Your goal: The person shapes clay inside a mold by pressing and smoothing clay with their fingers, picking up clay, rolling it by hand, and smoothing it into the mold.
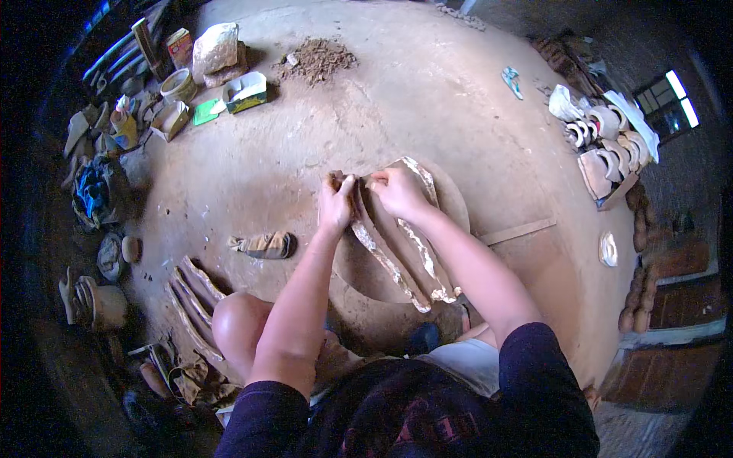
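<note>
Two long, curved, trough-like pieces lie side by side in front of me, brown inside with crusty whitish edges. The left long piece (pixel 382 256) and the right long piece (pixel 424 256) rest across a round board (pixel 455 200) on the floor. My left hand (pixel 336 201) is closed around the far end of the left piece, thumb on top. Just right of it, my right hand (pixel 397 194) has its fingers pinched together near the pieces' far ends. Whatever is between those fingertips is too small to make out.
Several similar long pieces (pixel 195 305) lie by my left knee. A dark-ended bundle (pixel 263 245) sits left of the board; a flat wooden strip (pixel 521 230) lies right. Farther off are a crumbly brown heap (pixel 321 59), an open box (pixel 245 93) and stacked curved pieces (pixel 611 160).
</note>
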